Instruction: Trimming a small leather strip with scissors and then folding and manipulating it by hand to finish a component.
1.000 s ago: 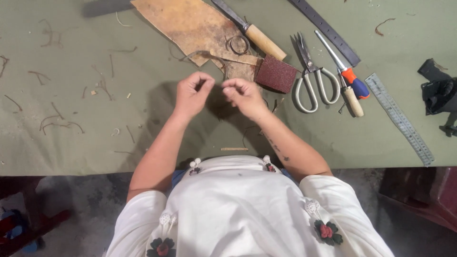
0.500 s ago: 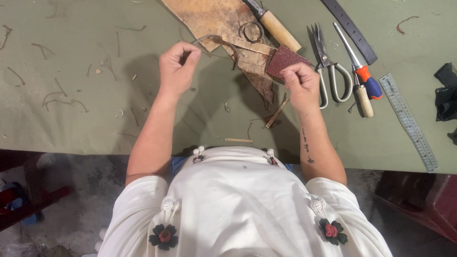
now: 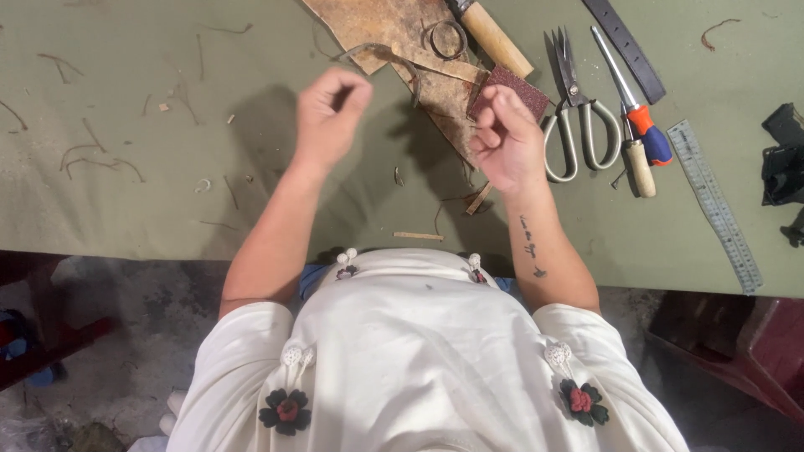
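Both hands are raised above the green surface point(image 3: 126, 100). The left hand point(image 3: 328, 117) has its fingers pinched together at the tips; whether anything thin sits between them cannot be told. The right hand point(image 3: 502, 138) has its fingers loosely curled, with no item visible in them, just at 7 o'clock from a dark red sandpaper block point(image 3: 511, 88). The block lies on a brown leather piece point(image 3: 385, 25). At 3 o'clock of the right hand lie scissors point(image 3: 578, 117), an orange-and-blue-handled screwdriver point(image 3: 636, 109) and a grey ruler point(image 3: 716, 205).
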